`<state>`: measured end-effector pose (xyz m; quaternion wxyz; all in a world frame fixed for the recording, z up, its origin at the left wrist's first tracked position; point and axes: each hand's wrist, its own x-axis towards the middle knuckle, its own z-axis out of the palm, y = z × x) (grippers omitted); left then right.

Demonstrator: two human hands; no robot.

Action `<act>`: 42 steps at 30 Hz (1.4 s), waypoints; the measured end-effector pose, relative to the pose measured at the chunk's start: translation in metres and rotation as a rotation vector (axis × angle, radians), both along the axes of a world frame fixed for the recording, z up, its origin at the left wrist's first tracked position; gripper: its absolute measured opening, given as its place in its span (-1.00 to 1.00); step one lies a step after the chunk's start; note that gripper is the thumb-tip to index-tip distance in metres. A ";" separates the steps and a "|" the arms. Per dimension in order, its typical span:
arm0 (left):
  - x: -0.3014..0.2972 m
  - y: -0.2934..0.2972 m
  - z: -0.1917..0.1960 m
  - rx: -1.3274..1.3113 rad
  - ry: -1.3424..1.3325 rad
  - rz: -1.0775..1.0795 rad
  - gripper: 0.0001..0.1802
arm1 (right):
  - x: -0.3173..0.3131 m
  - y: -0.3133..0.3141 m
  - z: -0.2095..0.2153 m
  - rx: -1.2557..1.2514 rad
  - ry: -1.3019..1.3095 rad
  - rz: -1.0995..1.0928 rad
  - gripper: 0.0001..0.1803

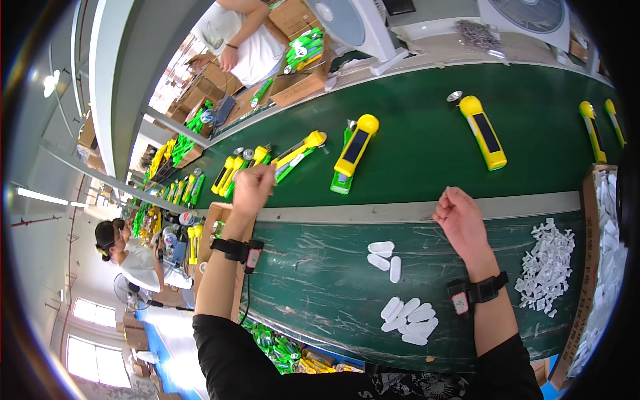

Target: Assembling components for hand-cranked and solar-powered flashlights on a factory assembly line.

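Observation:
My left hand (253,189) is over the near edge of the green belt, its fingers curled in, beside several yellow-and-green handheld units with dark panels. Whatever it may hold is hidden. The closest of these is a slanting yellow unit (293,155) with a green part along it. My right hand (461,219) is over the metal rail, fingers bent together; I cannot make out anything in them. Between my arms lie three white oval plastic covers (381,249) and, nearer me, a small heap of similar white covers (410,321).
A pile of small white plastic pieces (545,267) lies right of my forearm, beside a carton of white parts (608,257). More yellow units stand along the belt (413,133), including one with a dark panel (485,133). Co-workers sit across the belt and at far left; fans stand behind.

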<state>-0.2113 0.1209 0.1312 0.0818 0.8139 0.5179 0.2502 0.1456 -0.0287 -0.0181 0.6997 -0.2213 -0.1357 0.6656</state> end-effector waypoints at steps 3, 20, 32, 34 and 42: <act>0.056 -0.001 -0.012 -0.154 -0.034 -0.047 -0.60 | 0.002 -0.001 0.001 -0.005 -0.002 0.005 -0.79; 0.101 0.056 -0.080 0.010 -0.090 -0.141 -0.59 | 0.003 0.000 -0.006 0.009 0.055 -0.020 -0.85; 0.151 0.072 -0.094 -0.501 0.089 0.178 -0.30 | 0.009 -0.003 -0.006 -0.011 0.044 -0.007 -0.84; 0.146 0.068 -0.097 -0.465 0.064 0.134 -0.30 | 0.005 -0.002 -0.001 0.007 0.048 0.001 -0.83; 0.152 0.026 -0.085 -0.785 -0.786 0.031 -0.58 | 0.006 -0.003 -0.001 0.001 0.050 -0.002 -0.83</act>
